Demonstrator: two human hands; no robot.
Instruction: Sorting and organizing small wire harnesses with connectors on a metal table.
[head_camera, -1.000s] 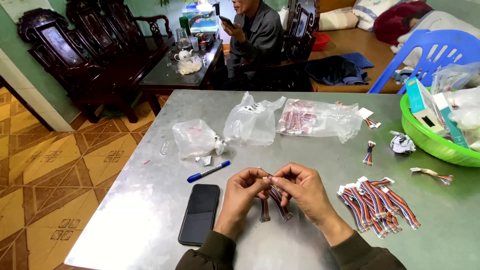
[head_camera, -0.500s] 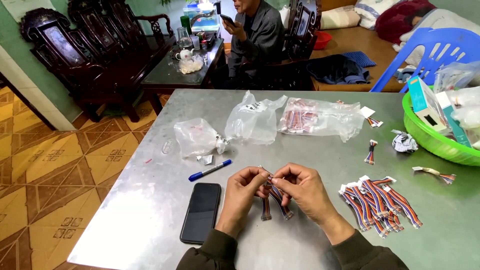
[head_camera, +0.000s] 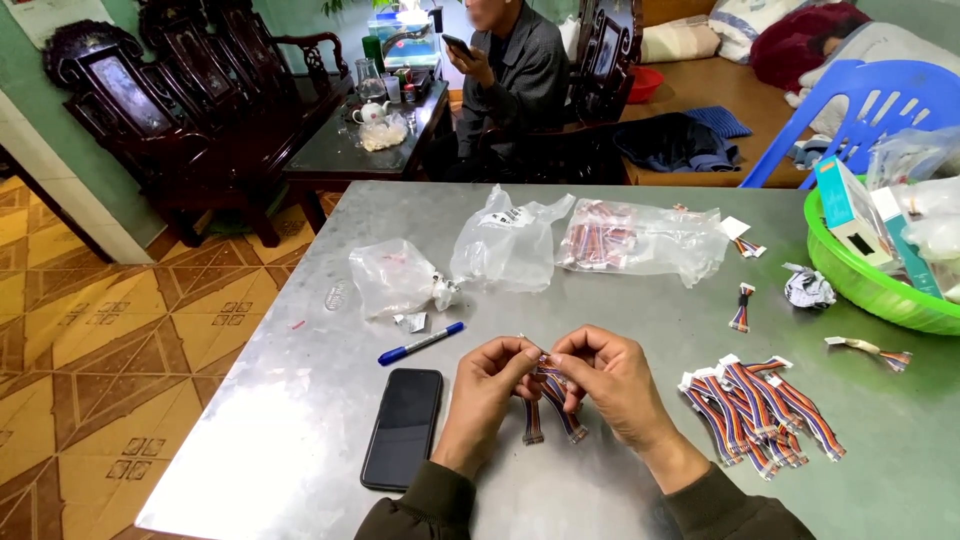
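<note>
My left hand (head_camera: 487, 395) and my right hand (head_camera: 608, 385) meet over the grey metal table (head_camera: 300, 420) and pinch together a short multicoloured ribbon cable (head_camera: 548, 405). Its striped ends hang down between my palms onto the table. To the right of my right hand lies a pile of the same coloured cables (head_camera: 760, 405). A black phone (head_camera: 403, 440) lies face up just left of my left hand, with a blue pen (head_camera: 420, 343) beyond it.
Clear plastic bags (head_camera: 505, 245), one holding more cables (head_camera: 625, 240), lie at the table's far side. A green basket (head_camera: 865, 285) of boxes sits at the right edge. Single cables (head_camera: 741, 306) and crumpled paper (head_camera: 806, 288) lie nearby. A seated person (head_camera: 520, 75) holds a phone beyond.
Both hands stay together on the cable with only small finger movements. Nothing else on the table has moved.
</note>
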